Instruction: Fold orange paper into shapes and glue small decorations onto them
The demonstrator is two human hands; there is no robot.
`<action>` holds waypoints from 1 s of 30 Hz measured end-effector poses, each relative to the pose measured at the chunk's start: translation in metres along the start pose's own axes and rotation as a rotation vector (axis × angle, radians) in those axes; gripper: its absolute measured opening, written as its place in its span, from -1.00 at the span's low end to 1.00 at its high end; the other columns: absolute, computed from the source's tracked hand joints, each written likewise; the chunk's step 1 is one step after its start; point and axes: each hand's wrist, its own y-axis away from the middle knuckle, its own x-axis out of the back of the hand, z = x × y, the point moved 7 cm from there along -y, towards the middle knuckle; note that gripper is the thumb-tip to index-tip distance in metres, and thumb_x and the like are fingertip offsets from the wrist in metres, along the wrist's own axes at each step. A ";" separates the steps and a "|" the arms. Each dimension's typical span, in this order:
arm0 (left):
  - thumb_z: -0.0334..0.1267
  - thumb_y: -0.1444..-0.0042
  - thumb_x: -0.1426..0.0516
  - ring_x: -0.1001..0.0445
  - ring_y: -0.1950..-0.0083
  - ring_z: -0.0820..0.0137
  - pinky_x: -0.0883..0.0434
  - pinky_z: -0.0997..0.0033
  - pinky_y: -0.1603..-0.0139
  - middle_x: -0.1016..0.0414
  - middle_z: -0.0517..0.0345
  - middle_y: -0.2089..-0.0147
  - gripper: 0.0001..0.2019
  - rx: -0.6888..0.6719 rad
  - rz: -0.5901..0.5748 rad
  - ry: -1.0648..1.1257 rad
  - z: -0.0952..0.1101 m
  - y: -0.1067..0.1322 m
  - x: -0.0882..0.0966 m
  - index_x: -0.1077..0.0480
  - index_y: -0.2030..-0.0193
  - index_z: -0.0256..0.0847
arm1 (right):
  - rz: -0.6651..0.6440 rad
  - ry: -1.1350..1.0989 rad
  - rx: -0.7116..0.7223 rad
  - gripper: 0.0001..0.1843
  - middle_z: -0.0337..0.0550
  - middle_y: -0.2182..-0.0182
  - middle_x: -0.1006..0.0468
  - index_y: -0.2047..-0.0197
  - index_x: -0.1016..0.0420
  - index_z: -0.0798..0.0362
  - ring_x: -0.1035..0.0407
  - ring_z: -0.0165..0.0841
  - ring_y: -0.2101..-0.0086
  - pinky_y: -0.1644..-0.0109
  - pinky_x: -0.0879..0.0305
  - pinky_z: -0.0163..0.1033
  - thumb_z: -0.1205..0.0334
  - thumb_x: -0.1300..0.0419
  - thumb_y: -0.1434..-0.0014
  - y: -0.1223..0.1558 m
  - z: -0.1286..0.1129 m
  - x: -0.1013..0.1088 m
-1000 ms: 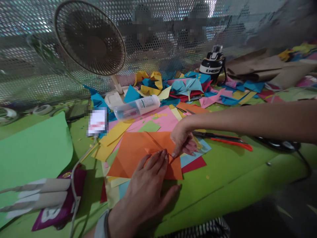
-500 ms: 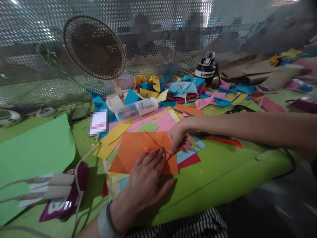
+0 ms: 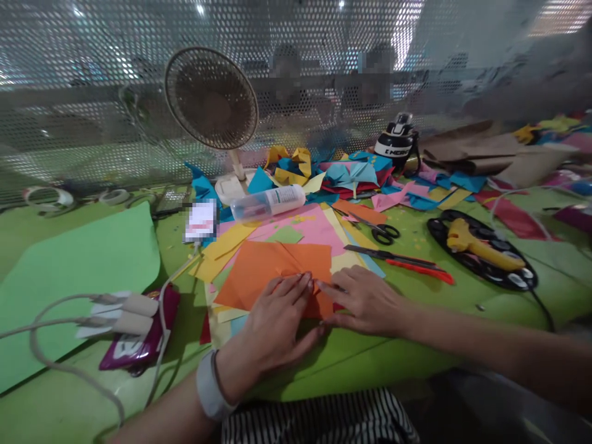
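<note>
Left hand (image 3: 277, 320) and right hand (image 3: 370, 302) lie flat and unclenched, grasping nothing, on the orange paper (image 3: 272, 266) atop coloured sheets (image 3: 309, 225) on the table (image 3: 416, 351); light, floppy, easily creased, probably best pinched at 1 corner.

Your left hand (image 3: 272, 320) lies flat, palm down, just below the middle of the frame, its fingers (image 3: 296, 285) stretched together and pointing up and right. Your right hand (image 3: 370, 301) lies flat beside it, fingertips pointing left and almost meeting the left ones. Neither grips anything. Your left forearm (image 3: 176, 413) enters from the bottom edge, your right forearm (image 3: 485, 351) from the lower right.
</note>
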 end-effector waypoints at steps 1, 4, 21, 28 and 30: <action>0.05 -0.19 0.01 -0.18 -0.30 0.12 -0.13 0.04 -0.26 -0.21 -0.15 -0.29 -0.40 0.003 0.000 0.000 0.000 0.001 0.000 -0.21 -0.24 -0.36 | 0.011 0.024 0.015 -0.32 0.04 0.31 -0.45 -0.08 -0.41 0.23 -0.29 -0.21 0.30 0.25 -0.19 -0.10 -0.20 0.11 -0.25 -0.001 -0.003 0.000; 0.04 -0.20 0.03 -0.18 -0.30 0.12 -0.11 0.04 -0.27 -0.22 -0.15 -0.29 -0.41 -0.001 0.006 -0.001 0.001 0.002 0.000 -0.21 -0.24 -0.35 | 0.032 0.052 0.031 -0.31 0.01 0.34 -0.44 -0.06 -0.42 0.24 -0.27 -0.23 0.33 0.26 -0.16 -0.11 -0.20 0.13 -0.26 -0.003 -0.004 0.000; 0.06 -0.20 0.03 -0.13 -0.32 0.12 -0.06 0.10 -0.30 -0.17 -0.18 -0.31 -0.36 -0.004 -0.053 -0.016 -0.001 0.000 -0.002 -0.18 -0.26 -0.41 | -0.037 0.054 0.267 -0.40 -0.06 0.33 -0.44 0.28 -0.47 0.17 -0.24 -0.31 0.34 0.29 -0.09 -0.17 -0.20 0.12 -0.27 -0.008 -0.008 -0.005; 0.09 -0.21 0.05 -0.15 -0.31 0.13 -0.07 0.10 -0.29 -0.20 -0.18 -0.30 -0.37 0.001 0.009 -0.014 0.001 0.003 -0.004 -0.21 -0.24 -0.39 | 0.009 0.053 0.171 -0.40 -0.04 0.33 -0.45 0.08 -0.44 0.20 -0.22 -0.28 0.35 0.31 -0.07 -0.15 -0.19 0.09 -0.26 -0.003 0.000 -0.004; 0.10 -0.21 0.06 -0.13 -0.32 0.13 -0.08 0.08 -0.29 -0.17 -0.17 -0.31 -0.38 0.007 0.016 -0.023 0.002 0.003 -0.006 -0.22 -0.23 -0.37 | -0.005 0.045 0.171 -0.39 -0.04 0.33 -0.44 0.04 -0.43 0.20 -0.23 -0.26 0.34 0.31 -0.08 -0.14 -0.19 0.09 -0.26 -0.002 -0.001 -0.005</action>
